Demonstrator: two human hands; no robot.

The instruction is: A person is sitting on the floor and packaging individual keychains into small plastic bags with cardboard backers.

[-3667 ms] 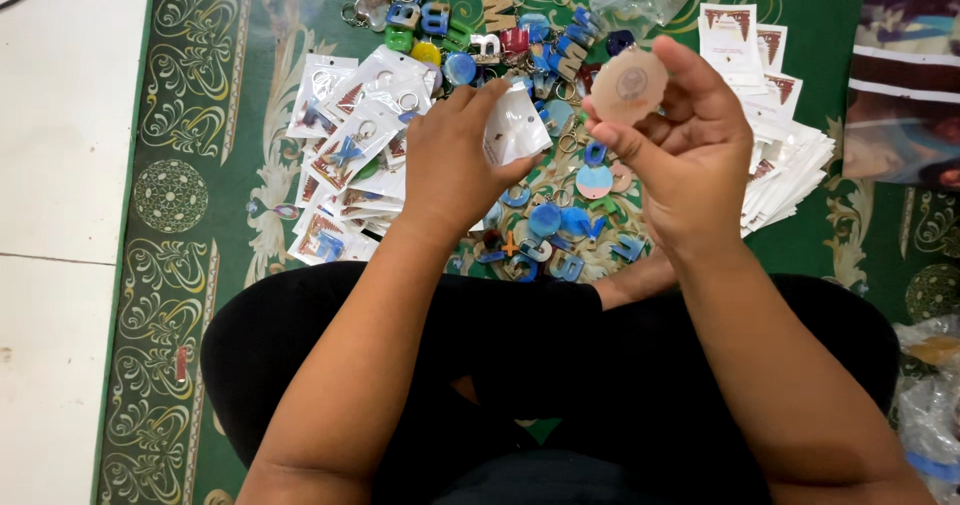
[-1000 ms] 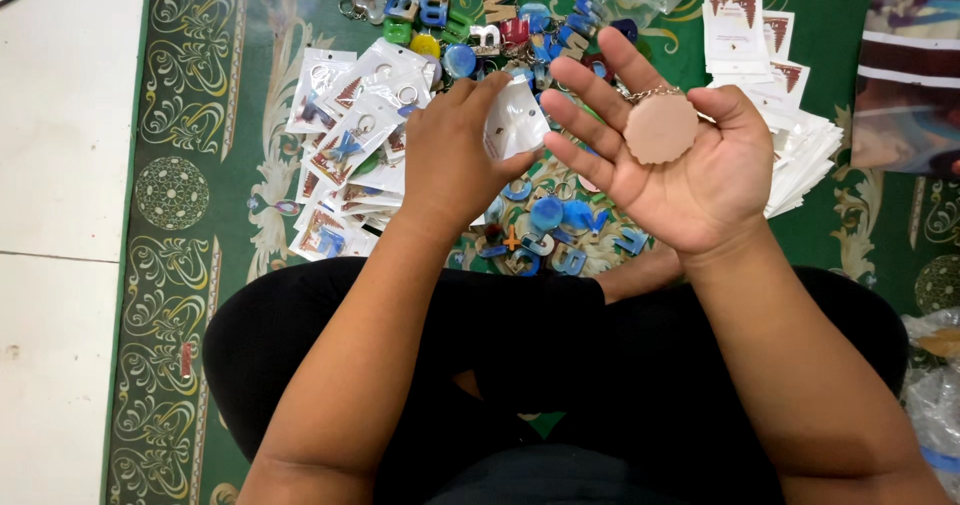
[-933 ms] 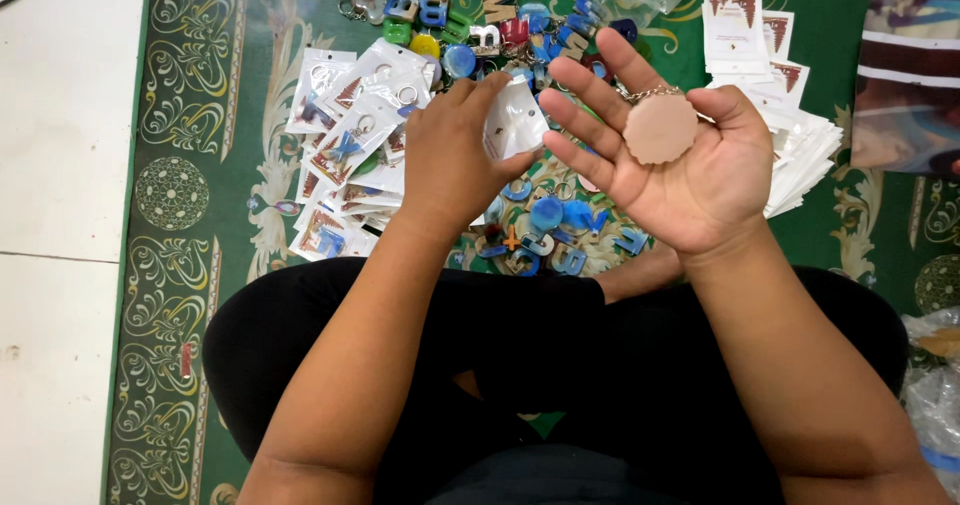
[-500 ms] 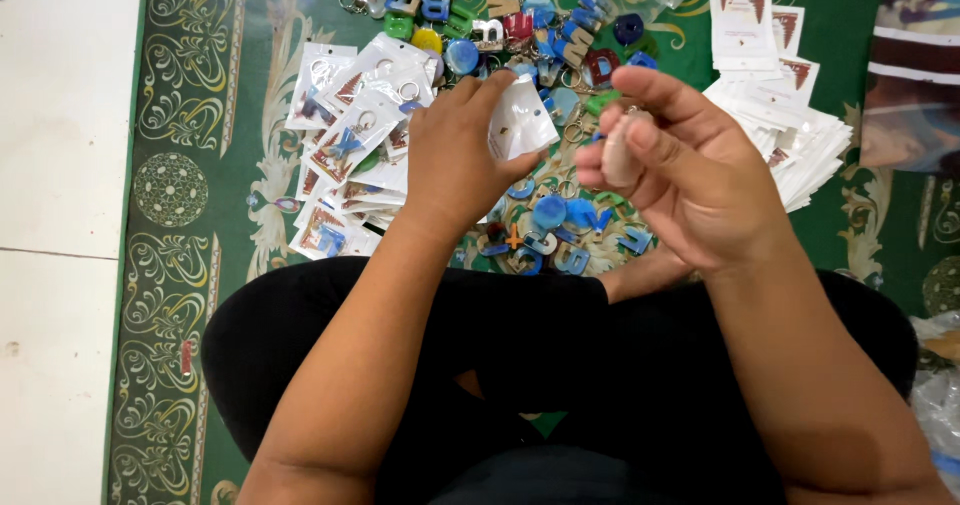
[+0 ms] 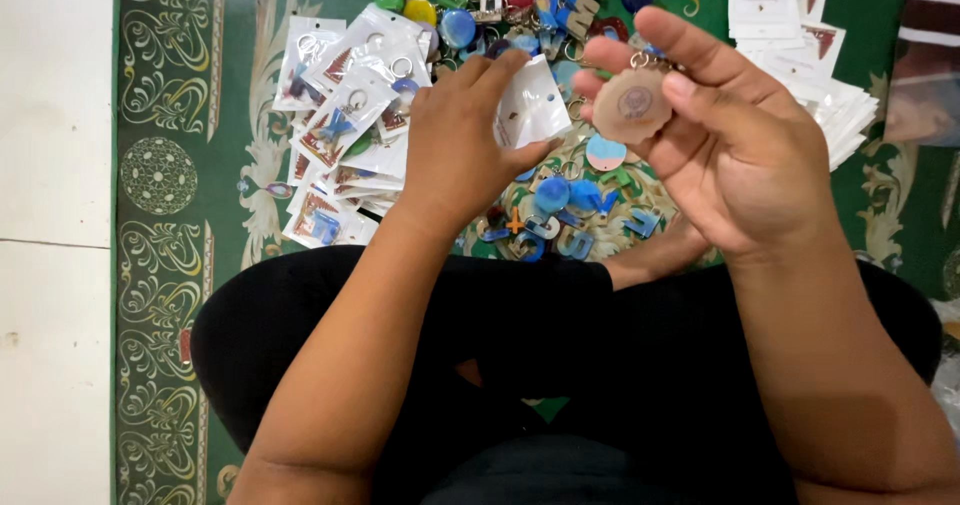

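My right hand pinches a round pinkish keychain disc with a small metal ring, held above the carpet. My left hand grips a small clear plastic pouch just left of the disc. Hand and disc are a few centimetres apart. Below both hands lies a loose heap of blue, green and other coloured keychains.
A pile of packaged keychains in clear pouches lies left on the green patterned carpet. A stack of white printed cards sits at the right. White floor tiles run along the left. My black-clad crossed legs fill the foreground.
My right hand showed the disc flat on its open palm, then curled shut around it, and now holds it by the fingertips near the pouch. The left hand stayed put.
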